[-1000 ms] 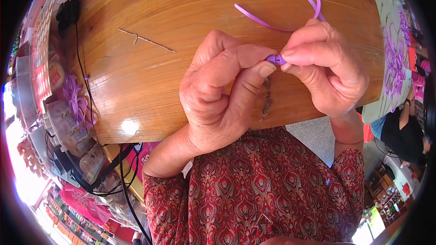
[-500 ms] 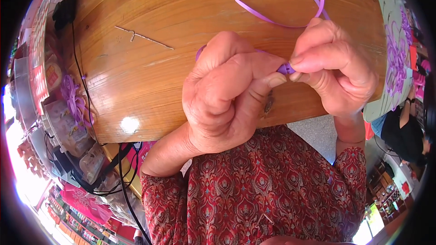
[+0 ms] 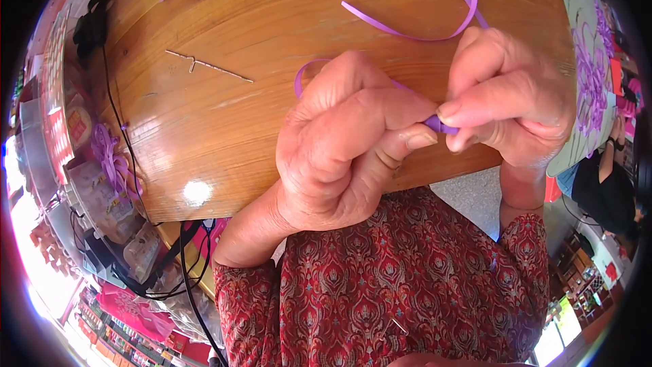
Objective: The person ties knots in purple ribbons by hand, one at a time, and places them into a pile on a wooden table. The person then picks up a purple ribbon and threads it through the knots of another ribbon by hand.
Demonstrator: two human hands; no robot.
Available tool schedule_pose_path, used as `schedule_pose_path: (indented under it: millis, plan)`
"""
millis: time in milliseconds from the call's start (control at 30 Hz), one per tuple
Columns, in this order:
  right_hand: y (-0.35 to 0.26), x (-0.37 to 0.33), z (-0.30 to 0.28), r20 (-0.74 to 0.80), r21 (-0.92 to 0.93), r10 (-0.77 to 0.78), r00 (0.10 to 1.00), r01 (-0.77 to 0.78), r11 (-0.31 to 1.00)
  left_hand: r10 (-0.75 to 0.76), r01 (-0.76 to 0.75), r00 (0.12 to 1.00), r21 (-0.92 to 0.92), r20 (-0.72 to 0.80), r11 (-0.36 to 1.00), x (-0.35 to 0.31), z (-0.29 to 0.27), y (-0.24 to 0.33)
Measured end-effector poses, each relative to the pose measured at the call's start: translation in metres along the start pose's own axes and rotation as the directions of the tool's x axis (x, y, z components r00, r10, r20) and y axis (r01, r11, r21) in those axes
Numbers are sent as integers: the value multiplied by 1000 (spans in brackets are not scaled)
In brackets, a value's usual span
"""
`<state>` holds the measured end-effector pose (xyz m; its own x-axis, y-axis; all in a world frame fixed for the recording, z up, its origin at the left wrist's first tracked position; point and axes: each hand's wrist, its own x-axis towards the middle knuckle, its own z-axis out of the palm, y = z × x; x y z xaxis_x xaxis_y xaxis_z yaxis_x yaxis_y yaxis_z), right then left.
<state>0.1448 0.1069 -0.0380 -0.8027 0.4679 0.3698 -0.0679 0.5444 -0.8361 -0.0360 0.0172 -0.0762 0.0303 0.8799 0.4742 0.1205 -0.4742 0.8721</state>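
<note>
A small purple ribbon piece (image 3: 441,124), folded or knotted, is pinched between my two hands above the table's near edge. My left hand (image 3: 353,143) is closed, thumb and forefinger gripping its left side. From the other side, the thumb and fingertips of my right hand (image 3: 513,98) are closed on it too. A loop of purple ribbon (image 3: 299,81) shows behind my left hand, and a longer lilac ribbon (image 3: 407,32) curls on the table beyond my right hand. The exact shape of the piece is partly hidden by my fingertips.
On the wooden table (image 3: 224,129) lies a thin twisted wire (image 3: 210,66). A black cable (image 3: 115,102) runs along the left edge near plastic bags (image 3: 112,200) and a purple ribbon bundle (image 3: 112,153). More purple ribbons (image 3: 591,81) lie on a pale surface at right, near another person (image 3: 601,187).
Both hands have shifted slightly right, with the ribbon still pinched between them. My right fingertips have changed position on it, and more of the ribbon loop behind my left hand shows.
</note>
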Motion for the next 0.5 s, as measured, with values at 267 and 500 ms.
schedule_pose_path:
  millis: [267,500]
  plan:
    - [3,2,-4,43,-119,-55,998,60,991,62,-64,998,68,25,996,0,-1,-7]
    - [5,0,0,0,-224,-90,996,87,971,83,-86,996,106,32,991,-1,1,-11]
